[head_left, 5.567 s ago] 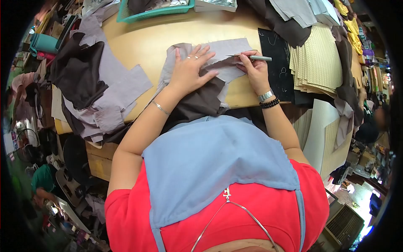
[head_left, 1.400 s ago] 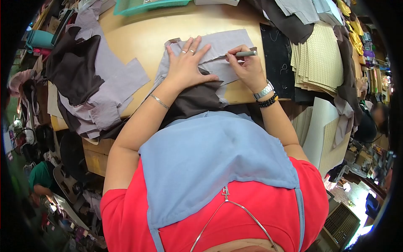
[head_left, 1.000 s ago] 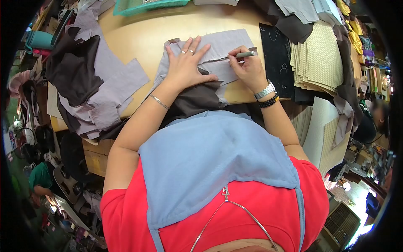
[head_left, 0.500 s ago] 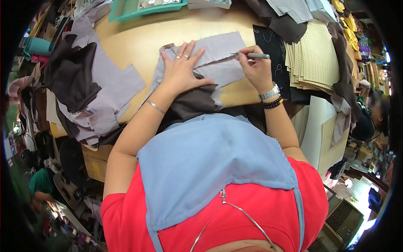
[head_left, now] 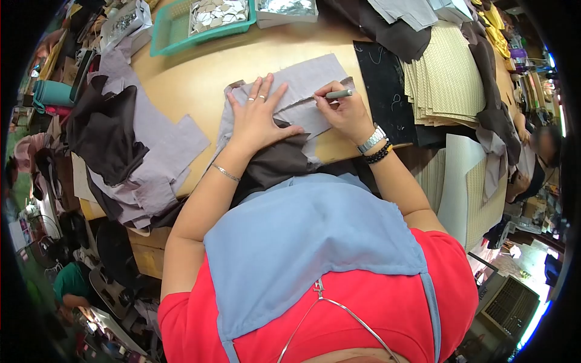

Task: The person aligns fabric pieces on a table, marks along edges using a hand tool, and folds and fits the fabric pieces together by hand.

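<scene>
My left hand (head_left: 257,118) lies flat with its fingers spread on a light mauve-grey cloth (head_left: 311,72). The cloth has a dark slit or overlapping edge running across it. Just right of that line, my right hand (head_left: 343,110) holds a grey-green pen-like tool (head_left: 339,94) between thumb and fingers, its tip low over the edge and partly hidden by the fingers. Dark brown fabric (head_left: 278,160) hangs beneath my left hand over the near side of the wooden table (head_left: 209,66).
A teal tray (head_left: 172,39) with pale pieces stands at the back, beside a white box (head_left: 287,21). Dark cloth (head_left: 109,133) over mauve fabric lies left. Right are a black sheet (head_left: 384,91) and stacked cream textured sheets (head_left: 445,78). Other people sit at both sides.
My right hand with the tool has moved back left along the dark edge since half a second ago. My left hand stays spread on the cloth. The view has shifted, showing more of the tray.
</scene>
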Available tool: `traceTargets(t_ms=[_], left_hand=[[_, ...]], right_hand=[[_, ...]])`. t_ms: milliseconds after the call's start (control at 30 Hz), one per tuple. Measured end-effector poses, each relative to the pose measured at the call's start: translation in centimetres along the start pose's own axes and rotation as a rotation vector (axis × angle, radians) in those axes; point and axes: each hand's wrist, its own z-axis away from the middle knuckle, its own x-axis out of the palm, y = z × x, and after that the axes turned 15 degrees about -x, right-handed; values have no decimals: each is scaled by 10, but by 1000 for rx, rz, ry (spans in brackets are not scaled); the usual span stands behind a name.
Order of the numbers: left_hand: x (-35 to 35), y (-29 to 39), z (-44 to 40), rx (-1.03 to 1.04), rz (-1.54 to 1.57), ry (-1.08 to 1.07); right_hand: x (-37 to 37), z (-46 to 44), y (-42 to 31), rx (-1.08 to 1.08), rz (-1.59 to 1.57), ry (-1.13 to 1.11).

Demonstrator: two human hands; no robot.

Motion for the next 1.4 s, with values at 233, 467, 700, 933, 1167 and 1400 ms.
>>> traceTargets(t_ms=[233, 467, 700, 933, 1167, 1400], left_hand=[[1, -1, 0, 4, -17, 3], [0, 0, 0, 5, -6, 1], [2, -1, 0, -2, -22, -7], [1, -1, 0, -4, -21, -10], [-1, 1, 0, -16, -36, -26], [4, -3, -1, 18, -24, 12]], right_hand=[[-5, 3, 11, 23, -16, 84], [0, 0, 5, 48, -12, -41], [0, 1, 3, -3, 4, 9], [-21, 2, 9, 17, 172, 57], [-39, 3, 20, 56, 191, 135], [-51, 5, 29, 85, 213, 126]])
